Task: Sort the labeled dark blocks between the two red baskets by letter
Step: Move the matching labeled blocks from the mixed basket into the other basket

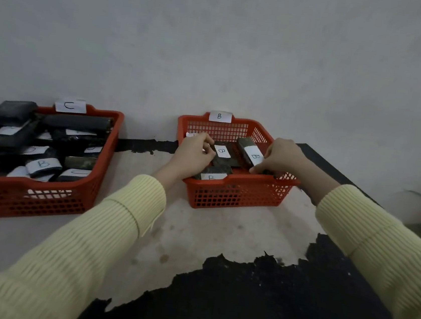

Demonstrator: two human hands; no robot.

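A single head-worn camera looks forward and down from above the table (221, 239), facing the pale wall (217, 42) behind it. The wide lens bends the edges. The B-tagged basket (237, 194) sits near centre, at arm's reach; the C-tagged basket (29, 196) lies left of it, cropped by the frame edge.

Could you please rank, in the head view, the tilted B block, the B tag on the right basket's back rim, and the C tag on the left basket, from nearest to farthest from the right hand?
1. Tilted B block, touching the right hand, inside the right basket.
2. B tag, on that basket's back rim.
3. C tag, far left, on the left basket's back rim.
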